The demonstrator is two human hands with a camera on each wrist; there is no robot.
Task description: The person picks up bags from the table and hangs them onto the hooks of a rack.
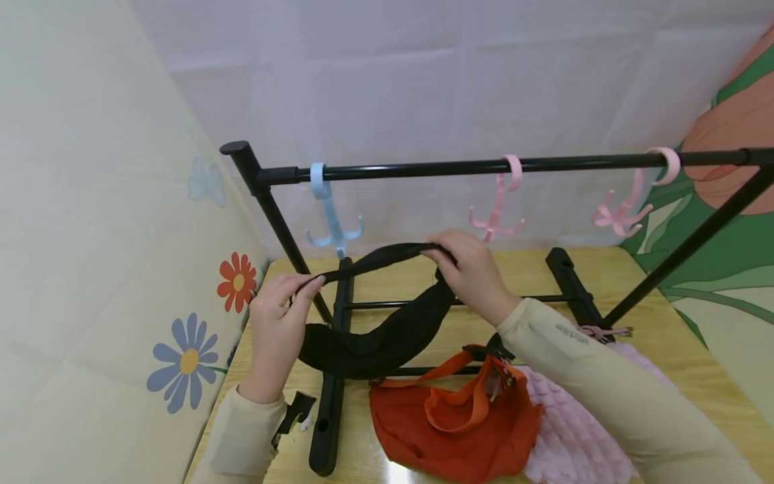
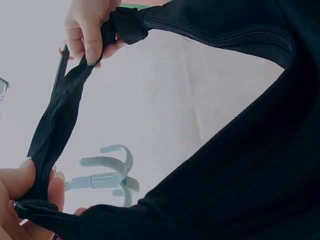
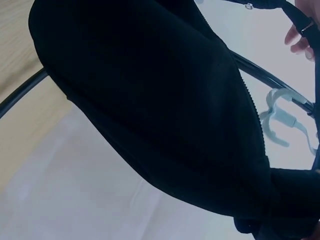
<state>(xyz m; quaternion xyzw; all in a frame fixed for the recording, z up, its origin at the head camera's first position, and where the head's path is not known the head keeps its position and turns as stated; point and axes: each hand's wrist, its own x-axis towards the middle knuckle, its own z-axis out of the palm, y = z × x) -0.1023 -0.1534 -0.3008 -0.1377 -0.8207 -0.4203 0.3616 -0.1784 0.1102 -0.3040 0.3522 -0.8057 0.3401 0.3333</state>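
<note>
A black zippered bag (image 1: pixel 381 348) hangs in the air by its strap (image 1: pixel 387 257), in front of the rack. My left hand (image 1: pixel 275 329) pinches the strap's left end between thumb and fingers. At the other end my right hand (image 1: pixel 474 272) grips the strap near where it meets the bag. Between the hands the strap is stretched out, with the bag body sagging below. A zipper (image 2: pixel 220 37) runs along the bag's edge in the left wrist view. Just behind the strap's left part hangs a light blue hook (image 1: pixel 331 222).
A black rack's top bar (image 1: pixel 417 168) carries the blue hook and two pink hooks, one mid-bar (image 1: pixel 497 208) and one farther right (image 1: pixel 623 212). An orange-red bag (image 1: pixel 447 430) and a pink quilted bag (image 1: pixel 574 430) lie on the wooden table (image 1: pixel 677 383). Walls stand left and behind.
</note>
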